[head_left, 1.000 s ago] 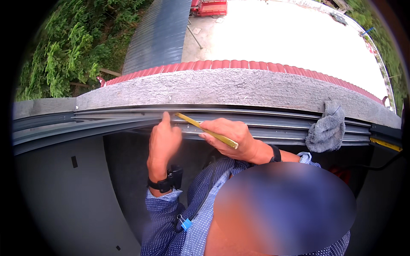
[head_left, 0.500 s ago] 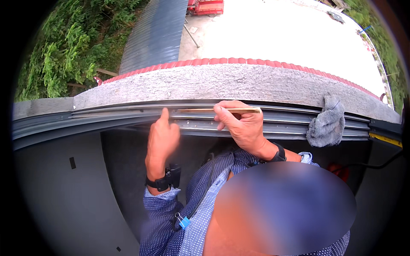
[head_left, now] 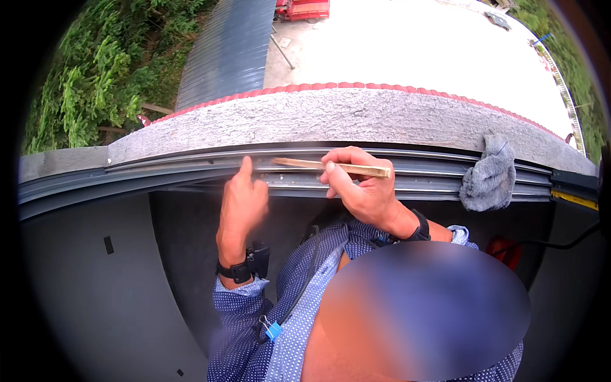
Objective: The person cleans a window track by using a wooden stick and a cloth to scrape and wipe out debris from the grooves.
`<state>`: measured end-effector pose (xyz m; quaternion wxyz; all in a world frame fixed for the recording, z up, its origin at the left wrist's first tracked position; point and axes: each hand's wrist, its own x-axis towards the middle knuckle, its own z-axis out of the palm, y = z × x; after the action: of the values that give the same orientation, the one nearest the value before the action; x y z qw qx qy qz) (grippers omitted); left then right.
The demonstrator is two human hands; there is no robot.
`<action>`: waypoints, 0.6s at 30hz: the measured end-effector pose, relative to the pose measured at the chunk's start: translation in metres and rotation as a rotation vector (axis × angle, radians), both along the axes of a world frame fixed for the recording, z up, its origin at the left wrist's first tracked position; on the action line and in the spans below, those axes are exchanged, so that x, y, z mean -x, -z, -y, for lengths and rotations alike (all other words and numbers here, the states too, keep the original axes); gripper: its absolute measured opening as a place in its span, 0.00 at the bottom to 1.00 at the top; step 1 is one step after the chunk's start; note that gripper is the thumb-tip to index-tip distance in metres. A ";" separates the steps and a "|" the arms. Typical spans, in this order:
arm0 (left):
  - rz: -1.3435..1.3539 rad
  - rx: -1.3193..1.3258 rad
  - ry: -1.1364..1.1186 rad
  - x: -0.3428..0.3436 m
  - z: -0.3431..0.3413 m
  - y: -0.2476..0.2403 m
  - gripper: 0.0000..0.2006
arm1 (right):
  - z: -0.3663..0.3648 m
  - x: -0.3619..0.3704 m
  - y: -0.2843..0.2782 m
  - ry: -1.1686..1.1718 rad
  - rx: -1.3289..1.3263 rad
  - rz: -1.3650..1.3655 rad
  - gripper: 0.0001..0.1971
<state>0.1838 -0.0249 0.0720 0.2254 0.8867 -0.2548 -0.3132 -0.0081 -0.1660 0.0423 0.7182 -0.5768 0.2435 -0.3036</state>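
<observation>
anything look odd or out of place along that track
The grey cloth stands out: it lies bunched across the rails of the sliding-window track on the right, its upper end over the rough ledge. No clear damage or spill shows.

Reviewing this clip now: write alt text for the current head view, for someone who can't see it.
A person's right hand holds a thin tan stick over grooved metal tracks, while the left hand extends its index finger near the stick's tip. A grey cloth lies across the tracks at right; a rough grey ledge runs beyond.
</observation>
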 end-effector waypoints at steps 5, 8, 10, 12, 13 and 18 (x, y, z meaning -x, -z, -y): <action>-0.009 -0.014 -0.004 0.000 0.000 -0.001 0.35 | -0.009 -0.010 0.003 -0.020 -0.019 0.034 0.07; -0.020 -0.020 0.011 0.000 -0.001 -0.002 0.35 | -0.014 -0.015 0.005 -0.040 -0.033 0.012 0.06; -0.025 -0.016 0.022 0.001 -0.002 -0.002 0.34 | -0.015 -0.016 0.008 -0.018 0.007 0.008 0.07; -0.024 -0.011 0.026 0.001 -0.003 -0.002 0.34 | -0.015 -0.014 0.008 -0.013 -0.002 0.007 0.07; -0.023 -0.008 0.027 0.001 -0.003 -0.001 0.34 | -0.015 -0.012 0.007 -0.017 0.002 -0.007 0.08; 0.082 -0.027 0.038 -0.001 -0.009 0.004 0.33 | -0.013 -0.004 0.007 0.007 0.039 0.011 0.08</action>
<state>0.1848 -0.0162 0.0685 0.1970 0.8968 -0.2762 -0.2841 -0.0040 -0.1534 0.0350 0.7070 -0.5883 0.2353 -0.3140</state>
